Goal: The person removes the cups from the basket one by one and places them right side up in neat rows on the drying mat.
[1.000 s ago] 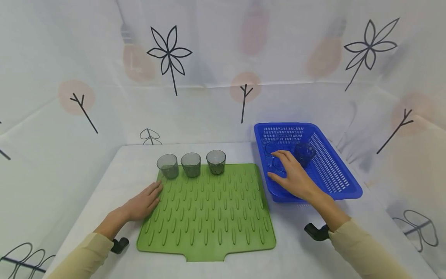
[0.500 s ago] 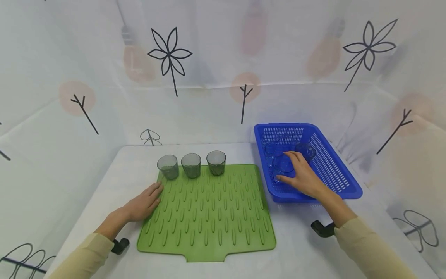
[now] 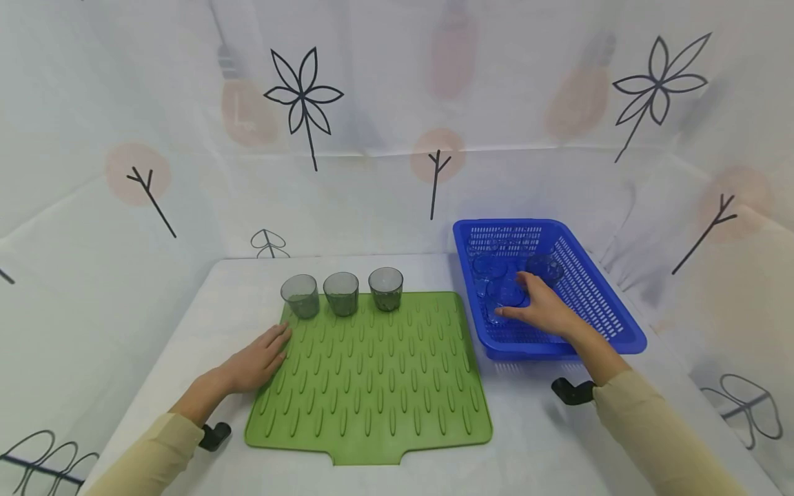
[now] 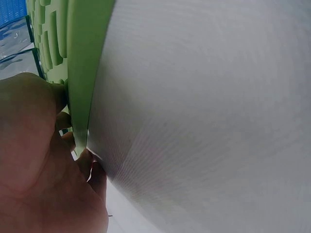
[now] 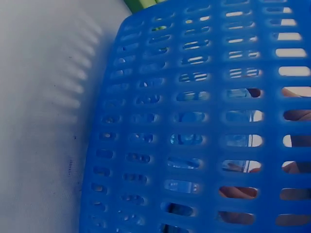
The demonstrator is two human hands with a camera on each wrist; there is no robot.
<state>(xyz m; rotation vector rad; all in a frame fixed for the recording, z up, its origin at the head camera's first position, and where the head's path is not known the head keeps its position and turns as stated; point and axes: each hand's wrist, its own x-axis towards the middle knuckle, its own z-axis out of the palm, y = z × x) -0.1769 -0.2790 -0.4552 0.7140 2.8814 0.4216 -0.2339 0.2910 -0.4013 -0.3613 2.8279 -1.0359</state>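
My left hand point(image 3: 256, 362) rests at the left edge of a green drying mat point(image 3: 384, 375), fingers extended and touching it. In the left wrist view, my fingertips meet the mat's rim point(image 4: 90, 63). Inside the blue plastic basket point(image 3: 592, 348), my right hand point(image 3: 546, 310) has its thumb and fingers around a clear glass point(image 3: 505, 293). Through the basket's slots in the right wrist view, parts of the fingers point(image 5: 238, 192) show beside clear glass; the full grip is hidden. Other glasses stand in the basket, including a darker one point(image 3: 546, 267).
Three grey-tinted glasses stand in a row along the mat's far edge: a left one point(image 3: 300, 296), a middle one point(image 3: 341, 293) and a right one point(image 3: 386, 288). A white patterned cloth point(image 3: 372, 200) hangs behind the white table point(image 3: 207, 331).
My right hand first moved right, letting the darker glass down in the basket, then its thumb and fingers came around a clear glass. The left hand has stayed put.
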